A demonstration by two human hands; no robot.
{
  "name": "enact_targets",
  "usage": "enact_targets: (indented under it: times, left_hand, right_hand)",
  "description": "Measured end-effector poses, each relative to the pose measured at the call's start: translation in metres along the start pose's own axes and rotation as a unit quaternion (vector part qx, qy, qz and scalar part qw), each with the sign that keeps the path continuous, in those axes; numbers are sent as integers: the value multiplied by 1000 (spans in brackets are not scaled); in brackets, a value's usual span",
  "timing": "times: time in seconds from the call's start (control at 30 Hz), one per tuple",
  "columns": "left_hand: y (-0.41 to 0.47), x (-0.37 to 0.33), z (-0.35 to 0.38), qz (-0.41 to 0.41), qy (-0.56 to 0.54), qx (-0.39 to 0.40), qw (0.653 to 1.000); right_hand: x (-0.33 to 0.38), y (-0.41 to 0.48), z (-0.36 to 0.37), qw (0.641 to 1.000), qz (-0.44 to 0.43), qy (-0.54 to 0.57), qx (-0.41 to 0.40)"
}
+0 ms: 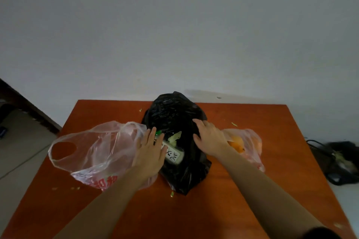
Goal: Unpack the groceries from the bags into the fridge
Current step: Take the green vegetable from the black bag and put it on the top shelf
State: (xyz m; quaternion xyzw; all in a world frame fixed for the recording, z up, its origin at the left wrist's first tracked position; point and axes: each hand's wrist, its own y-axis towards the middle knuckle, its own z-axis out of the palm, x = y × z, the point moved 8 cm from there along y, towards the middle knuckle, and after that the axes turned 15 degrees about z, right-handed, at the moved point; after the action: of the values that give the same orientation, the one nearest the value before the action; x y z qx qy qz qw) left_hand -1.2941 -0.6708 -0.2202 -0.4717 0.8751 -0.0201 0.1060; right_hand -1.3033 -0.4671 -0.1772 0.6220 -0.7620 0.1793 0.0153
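A black plastic bag (pixel 174 114) lies in the middle of the orange-brown table (pixel 194 215). In its open mouth I see a bottle with a green cap and a white label (pixel 173 155), and a pale green vegetable piece (pixel 174 137). My left hand (pixel 150 153) lies flat with straight fingers at the bag's left edge, beside the bottle. My right hand (pixel 208 137) rests with spread fingers on the bag's right side. A clear pinkish bag (pixel 93 153) lies to the left. Another clear bag with orange fruit (pixel 243 144) sits to the right.
A grey wall stands right behind the table's far edge. Small green scraps (pixel 172 193) lie on the tabletop. A dark bag or basket (pixel 342 163) sits on the floor at the right. Dark furniture (pixel 23 106) shows at the far left.
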Motion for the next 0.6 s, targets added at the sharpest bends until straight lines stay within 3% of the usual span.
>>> enact_targets:
  times: [0.27,0.37,0.6]
  left_hand:
    - [-19,62,119,-75,-53,234,968]
    - [-38,68,145,-88,-61,269,957]
    - [-23,72,145,-93,-58,259,960]
  right_hand:
    - [27,44,118,981,2,-25,192]
    - [35,46,153,970,-7,-65,234]
    - [44,52,173,979,-20,-120,161]
